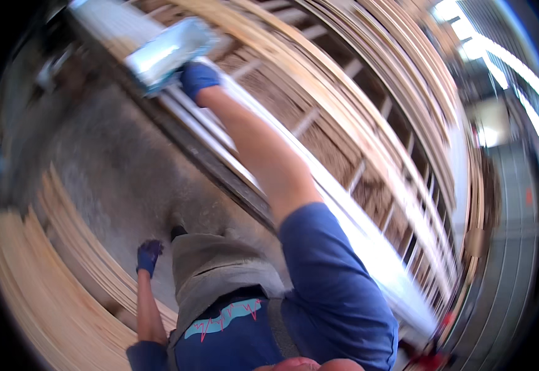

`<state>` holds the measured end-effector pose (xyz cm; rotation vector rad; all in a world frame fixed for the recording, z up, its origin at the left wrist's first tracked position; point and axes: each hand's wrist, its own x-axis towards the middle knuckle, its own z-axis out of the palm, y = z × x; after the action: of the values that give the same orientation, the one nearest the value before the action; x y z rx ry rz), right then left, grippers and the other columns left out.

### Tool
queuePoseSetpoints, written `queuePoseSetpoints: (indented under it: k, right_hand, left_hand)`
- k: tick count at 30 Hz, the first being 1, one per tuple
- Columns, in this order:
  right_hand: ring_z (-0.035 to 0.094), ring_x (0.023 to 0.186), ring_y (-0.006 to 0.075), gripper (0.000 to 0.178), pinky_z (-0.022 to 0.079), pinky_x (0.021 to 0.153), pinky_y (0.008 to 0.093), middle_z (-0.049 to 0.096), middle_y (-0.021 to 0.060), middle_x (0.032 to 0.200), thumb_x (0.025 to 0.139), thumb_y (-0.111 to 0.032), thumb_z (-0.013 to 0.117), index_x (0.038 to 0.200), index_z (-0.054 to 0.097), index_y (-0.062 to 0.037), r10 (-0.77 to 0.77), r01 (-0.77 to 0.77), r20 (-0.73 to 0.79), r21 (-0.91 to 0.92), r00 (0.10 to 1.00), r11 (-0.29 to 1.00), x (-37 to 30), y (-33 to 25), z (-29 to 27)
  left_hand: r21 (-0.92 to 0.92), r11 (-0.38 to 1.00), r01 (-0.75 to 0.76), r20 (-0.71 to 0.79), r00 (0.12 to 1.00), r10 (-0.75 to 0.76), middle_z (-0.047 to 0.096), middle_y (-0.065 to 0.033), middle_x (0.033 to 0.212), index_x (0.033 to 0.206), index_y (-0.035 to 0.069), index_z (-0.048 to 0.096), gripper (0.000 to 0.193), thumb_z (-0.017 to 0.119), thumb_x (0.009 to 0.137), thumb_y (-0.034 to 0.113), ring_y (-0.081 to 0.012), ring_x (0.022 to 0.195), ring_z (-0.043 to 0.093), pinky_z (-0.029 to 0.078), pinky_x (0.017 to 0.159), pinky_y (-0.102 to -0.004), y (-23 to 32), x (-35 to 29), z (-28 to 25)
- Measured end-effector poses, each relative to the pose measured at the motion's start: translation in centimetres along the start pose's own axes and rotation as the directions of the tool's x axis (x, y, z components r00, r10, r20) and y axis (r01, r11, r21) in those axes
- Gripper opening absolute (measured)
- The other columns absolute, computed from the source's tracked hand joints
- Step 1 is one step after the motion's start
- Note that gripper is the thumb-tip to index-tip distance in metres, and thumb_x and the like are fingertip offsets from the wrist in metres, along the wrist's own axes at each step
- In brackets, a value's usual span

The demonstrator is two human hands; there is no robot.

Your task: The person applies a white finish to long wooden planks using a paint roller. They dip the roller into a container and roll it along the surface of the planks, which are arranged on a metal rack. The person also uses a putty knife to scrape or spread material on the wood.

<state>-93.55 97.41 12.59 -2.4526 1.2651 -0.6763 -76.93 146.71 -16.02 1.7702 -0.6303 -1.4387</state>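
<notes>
A blue-gloved right hand (198, 79) reaches out, fingers wrapped on a blurred, pale-blue rectangular tool (167, 52) at the edge of a long timber wall frame (368, 142). The blue-gloved left hand (148, 255) hangs empty, fingers loosely curled, above open grey concrete floor (121, 179) beside stacked pale boards (47, 278).

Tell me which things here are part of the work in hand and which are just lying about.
In hand:
right hand, gloved blue, on the pale block-like tool
long timber frame it reaches to

Lying about:
left hand, hanging free
stacked boards
concrete floor
red tool, blurred
</notes>
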Motion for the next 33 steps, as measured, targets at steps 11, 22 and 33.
queuePoseSetpoints:
  k: [11,22,33]
  right_hand:
    - [0.057,0.050,0.0331,0.012,0.049,0.054,0.0425,0.058,0.0186,0.056,0.075,-0.010,0.065,0.067,0.066,-0.0010,0.544,-0.514,0.093,-0.230,0.834,0.827,-32.3,-0.7,-16.9]
    - [0.044,0.059,0.0166,0.019,0.037,0.054,0.0380,0.055,0.0063,0.065,0.090,-0.016,0.063,0.088,0.068,0.0023,0.867,-0.992,-0.494,-0.124,0.062,0.000,-71.7,9.5,-32.1]
    - [0.066,0.094,0.0307,0.026,0.050,0.080,0.0428,0.068,0.0252,0.104,0.091,-0.007,0.055,0.112,0.063,0.0052,0.647,-0.611,-0.091,0.253,0.757,0.750,-41.9,12.5,-21.1]
  left_hand:
    - [-0.071,0.743,0.665,0.166,0.743,-0.649,0.046,-0.0061,0.142,0.136,0.022,0.048,0.044,0.045,0.097,0.040,-0.0230,0.122,0.047,0.039,0.100,-0.0457,2.0,11.6,-15.9]
    - [0.260,0.815,0.518,0.196,0.798,-0.570,0.071,-0.0039,0.108,0.120,0.017,0.062,0.038,0.041,0.098,0.039,-0.0220,0.090,0.068,0.045,0.075,-0.0376,6.7,8.0,-3.3]
    - [0.181,0.779,0.601,0.101,0.776,-0.622,0.069,-0.0083,0.117,0.115,0.010,0.062,0.037,0.045,0.098,0.038,-0.0235,0.093,0.068,0.048,0.073,-0.0359,5.3,2.9,-5.1]
